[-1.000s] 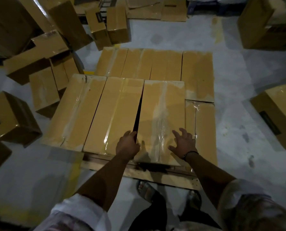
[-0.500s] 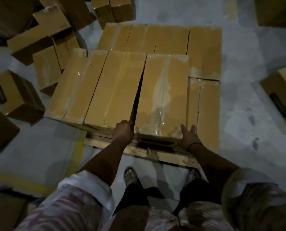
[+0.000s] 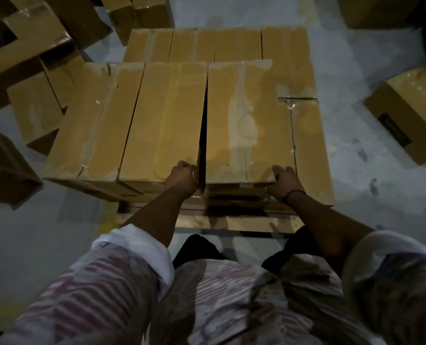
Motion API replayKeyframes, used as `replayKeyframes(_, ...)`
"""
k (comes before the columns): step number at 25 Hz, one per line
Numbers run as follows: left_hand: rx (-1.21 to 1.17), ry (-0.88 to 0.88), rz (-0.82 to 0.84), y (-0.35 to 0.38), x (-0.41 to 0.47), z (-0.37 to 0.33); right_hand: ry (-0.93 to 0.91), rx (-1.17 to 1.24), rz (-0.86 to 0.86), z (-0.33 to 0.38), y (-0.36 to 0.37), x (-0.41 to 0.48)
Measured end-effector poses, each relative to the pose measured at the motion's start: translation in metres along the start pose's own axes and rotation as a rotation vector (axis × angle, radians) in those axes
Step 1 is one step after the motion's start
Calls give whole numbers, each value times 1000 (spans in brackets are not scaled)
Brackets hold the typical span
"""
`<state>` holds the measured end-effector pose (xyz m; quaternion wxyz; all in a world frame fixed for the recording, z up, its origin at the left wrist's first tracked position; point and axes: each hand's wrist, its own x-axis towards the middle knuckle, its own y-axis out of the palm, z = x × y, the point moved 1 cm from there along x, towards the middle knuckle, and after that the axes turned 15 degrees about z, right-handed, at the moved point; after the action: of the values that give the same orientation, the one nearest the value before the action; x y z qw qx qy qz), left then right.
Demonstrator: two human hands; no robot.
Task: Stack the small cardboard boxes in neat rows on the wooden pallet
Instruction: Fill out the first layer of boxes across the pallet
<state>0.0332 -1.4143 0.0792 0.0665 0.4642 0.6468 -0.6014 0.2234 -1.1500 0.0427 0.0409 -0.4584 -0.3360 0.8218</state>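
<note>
The left hand [image 3: 183, 176] and right hand [image 3: 282, 181] grip the centre box [image 3: 246, 125] at its near corners, above the pallet [image 3: 232, 221] edge. A narrow dark gap parts it from the neighbouring box [image 3: 164, 120] on its left. A second ago both hands lay open on its top.

Both arms reach out and down. Left hand [image 3: 183, 176] and right hand [image 3: 285, 181] curl round the box [image 3: 249, 120] corners.

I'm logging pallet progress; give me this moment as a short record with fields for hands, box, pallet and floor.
held box: upper layer, third from left, narrow gap on its left
left hand: grips its near left corner
right hand: grips its near right corner
pallet: near wooden edge showing
loose boxes: scattered on the floor, both sides
</note>
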Motion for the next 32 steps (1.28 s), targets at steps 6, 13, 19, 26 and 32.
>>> replayKeyframes(6,77,35,-15,0,2,3,-27,21,10,17,9,-1)
replayKeyframes(13,140,53,-69,2,6,7,-16,41,27,21,13,-1)
replayKeyframes(19,-233,-39,-78,0,24,4,7,68,7,22,8,-3)
replayKeyframes(26,-361,-66,-33,0,39,9,-1,81,3,24,12,-8)
replayKeyframes(32,-319,-28,13,5,37,13,29,87,-1,30,19,-20)
